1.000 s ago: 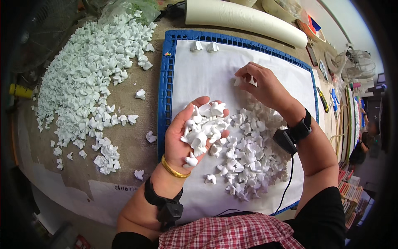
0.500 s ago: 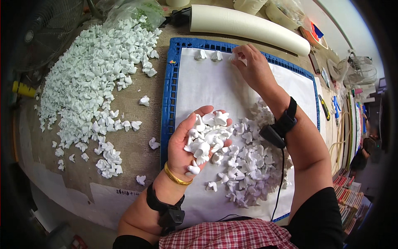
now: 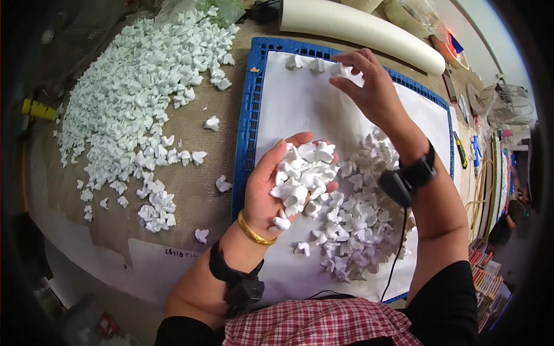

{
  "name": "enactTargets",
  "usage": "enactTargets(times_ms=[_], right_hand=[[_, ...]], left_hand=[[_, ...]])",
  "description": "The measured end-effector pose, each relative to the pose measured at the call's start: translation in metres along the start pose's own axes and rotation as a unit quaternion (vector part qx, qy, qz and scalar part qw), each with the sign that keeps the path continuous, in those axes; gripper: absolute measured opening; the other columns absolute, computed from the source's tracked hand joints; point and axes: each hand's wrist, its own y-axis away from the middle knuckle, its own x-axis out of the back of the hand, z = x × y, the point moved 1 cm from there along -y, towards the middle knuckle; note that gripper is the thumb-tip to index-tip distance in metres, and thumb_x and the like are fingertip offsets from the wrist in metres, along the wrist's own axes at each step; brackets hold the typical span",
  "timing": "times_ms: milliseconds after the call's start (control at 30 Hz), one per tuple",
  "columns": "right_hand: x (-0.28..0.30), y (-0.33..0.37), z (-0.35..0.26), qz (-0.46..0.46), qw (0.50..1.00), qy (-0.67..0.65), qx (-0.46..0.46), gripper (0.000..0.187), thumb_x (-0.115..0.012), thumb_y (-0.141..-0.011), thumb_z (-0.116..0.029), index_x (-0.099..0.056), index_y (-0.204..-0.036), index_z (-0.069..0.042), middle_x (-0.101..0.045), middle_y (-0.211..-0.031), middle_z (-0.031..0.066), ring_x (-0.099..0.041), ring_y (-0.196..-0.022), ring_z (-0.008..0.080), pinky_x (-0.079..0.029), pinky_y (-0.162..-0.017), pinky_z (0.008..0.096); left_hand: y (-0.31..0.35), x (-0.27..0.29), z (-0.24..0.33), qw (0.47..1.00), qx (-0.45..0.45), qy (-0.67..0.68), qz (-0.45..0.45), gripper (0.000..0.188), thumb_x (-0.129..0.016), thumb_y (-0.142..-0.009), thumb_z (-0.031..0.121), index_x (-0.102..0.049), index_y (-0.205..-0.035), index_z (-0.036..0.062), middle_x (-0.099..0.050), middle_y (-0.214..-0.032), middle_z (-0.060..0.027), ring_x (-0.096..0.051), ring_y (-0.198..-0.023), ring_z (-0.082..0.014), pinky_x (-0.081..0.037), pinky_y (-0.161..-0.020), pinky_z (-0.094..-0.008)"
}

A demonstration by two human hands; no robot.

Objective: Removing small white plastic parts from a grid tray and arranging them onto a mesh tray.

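Observation:
My left hand (image 3: 261,190) is cupped palm up around a heap of small white flower-shaped pieces (image 3: 306,173), several of them resting on the palm and fingers. At the far edge of a white sheet (image 3: 306,109), my right hand (image 3: 369,86) hovers with thumb and fingers apart, nothing between them. Just by its fingertips stands a white flower-shaped piece (image 3: 340,70), in line with two others (image 3: 317,66) to its left. The sheet lies in a blue lattice-edged tray (image 3: 244,127). A loose pile of the same pieces (image 3: 358,230) covers the sheet's near middle, partly behind my right forearm.
A large mound of white pieces (image 3: 133,92) spreads over the table at left, with stray ones (image 3: 212,123) between it and the tray. Behind the tray lies a thick cream roll (image 3: 363,34). A yellow-and-black cutter (image 3: 460,150) lies right of the tray. A cable hangs from my right wrist.
My right thumb and fingers have parted and drawn off the third piece, which now stands in the row. The whole view has shifted slightly; my left hand keeps its heap.

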Motion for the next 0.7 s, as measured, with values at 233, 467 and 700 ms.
enactTargets(times_ms=[233,467,700], right_hand=[[0.008,0.033,-0.080,-0.361,0.879,-0.307,-0.049,0.034,-0.074,-0.086,-0.010,-0.064,-0.118,-0.004,-0.066,-0.109,0.0041,-0.061,-0.096,0.0134,-0.050,-0.089,0.0299],[0.012,0.041,-0.088,-0.381,0.874,-0.278,-0.118,0.032,-0.072,-0.086,-0.010,-0.065,-0.116,-0.002,-0.065,-0.099,0.0102,-0.063,-0.091,0.0187,-0.052,-0.083,0.0327],[0.017,0.049,-0.083,-0.342,0.890,-0.281,-0.109,0.030,-0.070,-0.085,-0.007,-0.065,-0.113,-0.001,-0.064,-0.099,0.0106,-0.062,-0.090,0.0182,-0.052,-0.083,0.0317]], left_hand=[[0.003,-0.004,-0.002,0.999,0.026,-0.031,0.006,0.048,-0.042,-0.103,0.044,-0.046,-0.133,0.0077,-0.059,-0.121,-0.0095,-0.065,-0.105,-0.0225,-0.060,-0.081,-0.0469],[0.004,-0.005,-0.006,0.994,0.059,-0.086,-0.021,0.053,-0.039,-0.103,0.049,-0.043,-0.136,0.0086,-0.055,-0.125,-0.0099,-0.064,-0.105,-0.0221,-0.061,-0.080,-0.0446],[0.000,-0.005,-0.009,0.993,0.054,-0.102,-0.026,0.059,-0.037,-0.102,0.055,-0.041,-0.139,0.0099,-0.055,-0.122,-0.0080,-0.064,-0.106,-0.0212,-0.061,-0.079,-0.0421]])
